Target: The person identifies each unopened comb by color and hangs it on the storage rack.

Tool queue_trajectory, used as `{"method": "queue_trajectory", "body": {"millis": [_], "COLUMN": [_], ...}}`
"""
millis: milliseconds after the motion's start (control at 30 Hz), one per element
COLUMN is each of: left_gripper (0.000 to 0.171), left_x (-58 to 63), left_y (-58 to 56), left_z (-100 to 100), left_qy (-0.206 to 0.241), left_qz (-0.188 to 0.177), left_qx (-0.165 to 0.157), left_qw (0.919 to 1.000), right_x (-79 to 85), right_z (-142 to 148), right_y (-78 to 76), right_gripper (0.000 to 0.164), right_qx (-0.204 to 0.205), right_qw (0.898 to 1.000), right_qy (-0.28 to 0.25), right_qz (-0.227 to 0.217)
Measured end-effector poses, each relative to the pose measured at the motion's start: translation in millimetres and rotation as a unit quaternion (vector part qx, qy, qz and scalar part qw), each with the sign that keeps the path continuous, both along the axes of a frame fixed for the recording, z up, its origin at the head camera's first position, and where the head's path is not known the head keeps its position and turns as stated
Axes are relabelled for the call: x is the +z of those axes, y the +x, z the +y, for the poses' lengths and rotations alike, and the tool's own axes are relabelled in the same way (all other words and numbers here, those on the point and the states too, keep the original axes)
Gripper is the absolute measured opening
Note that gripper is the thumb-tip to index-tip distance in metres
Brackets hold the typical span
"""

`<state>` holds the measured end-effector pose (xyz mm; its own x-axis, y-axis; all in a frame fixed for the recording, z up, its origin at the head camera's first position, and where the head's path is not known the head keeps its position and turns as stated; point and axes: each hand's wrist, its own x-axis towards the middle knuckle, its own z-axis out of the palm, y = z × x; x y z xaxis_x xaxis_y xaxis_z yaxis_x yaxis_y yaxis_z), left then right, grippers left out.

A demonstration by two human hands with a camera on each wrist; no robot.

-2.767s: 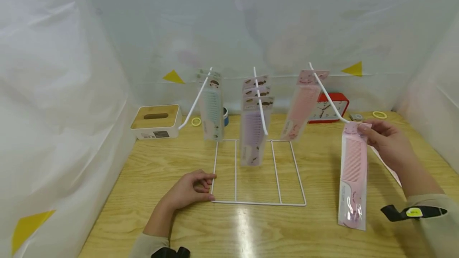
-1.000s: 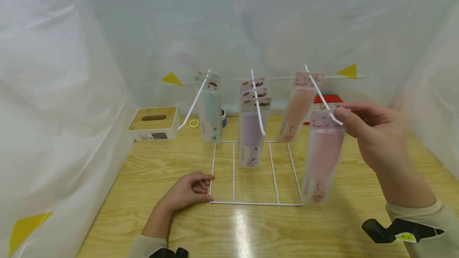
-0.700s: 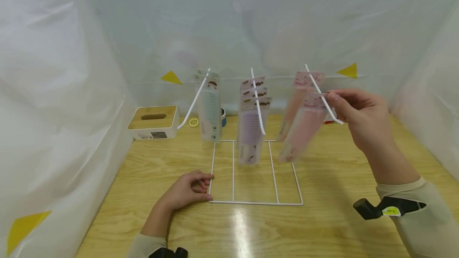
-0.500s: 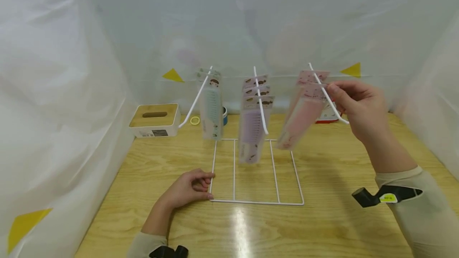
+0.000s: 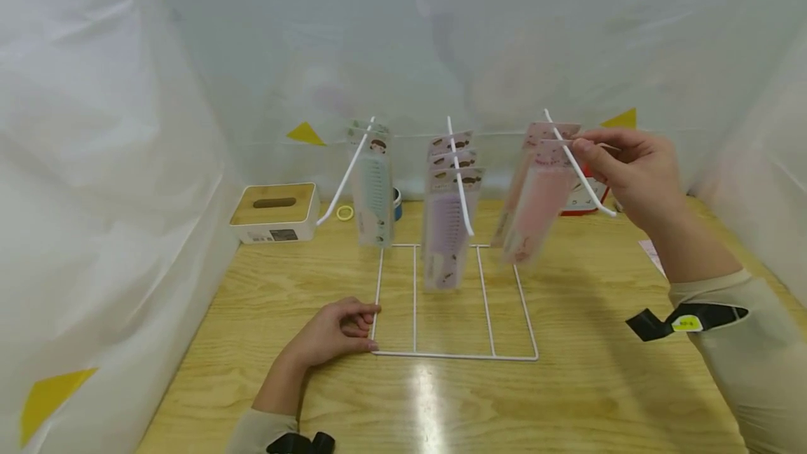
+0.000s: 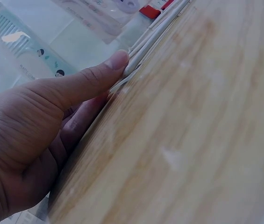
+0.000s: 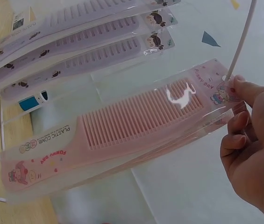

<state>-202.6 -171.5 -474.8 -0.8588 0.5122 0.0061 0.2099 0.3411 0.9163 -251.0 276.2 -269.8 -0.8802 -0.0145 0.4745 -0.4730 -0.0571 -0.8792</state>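
In the head view, my right hand [image 5: 643, 174] pinches the top corner of a packaged pink comb [image 5: 542, 202], which hangs on the right prong. The right wrist view shows the prong through the hole of that pink comb [image 7: 141, 116], with another packaged pink comb behind it. My left hand [image 5: 330, 331] holds the front left corner of the white wire rack [image 5: 454, 356], thumb and index finger on the wire. Packaged purple combs [image 5: 444, 230] hang on the middle prong. Packaged green combs [image 5: 373, 188] hang on the left prong.
Behind the rack stand a tissue box [image 5: 274, 212] with a wooden lid, a yellow ring [image 5: 345, 213], a blue container [image 5: 398, 205] and a red clock [image 5: 583, 198], partly covered. A pink packet [image 5: 652, 254] lies on the table [image 5: 315, 398] beside my right arm.
My right hand has brought the packaged pink comb from the tip of the right prong back along it, close to the other pink comb. The left hand has stayed at the rack's corner.
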Motion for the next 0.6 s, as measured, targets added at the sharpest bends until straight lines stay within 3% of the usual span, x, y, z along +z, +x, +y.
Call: {"method": "queue_trajectory", "body": {"millis": [300, 467, 600], "left_gripper": [0.060, 0.060, 0.060], "left_x": [1.4, 2.0, 2.0], "left_y": [0.6, 1.3, 1.4], "left_z": [0, 0, -1], "left_qy": [0.004, 0.004, 0.003], "left_qz": [-0.008, -0.008, -0.007], "left_qx": [-0.003, -0.003, -0.003], "left_qw": [1.0000, 1.0000, 1.0000], "right_x": [-0.4, -5.9, -13.5], "right_z": [17, 38, 59], "right_y": [-2.8, -10.6, -16.2], "right_gripper": [0.019, 0.020, 0.022], "right_qx": [0.036, 0.068, 0.089], "right_qw": [0.998, 0.994, 0.992], "right_qy": [0.003, -0.002, 0.011], "right_qz": [0.042, 0.086, 0.093]}}
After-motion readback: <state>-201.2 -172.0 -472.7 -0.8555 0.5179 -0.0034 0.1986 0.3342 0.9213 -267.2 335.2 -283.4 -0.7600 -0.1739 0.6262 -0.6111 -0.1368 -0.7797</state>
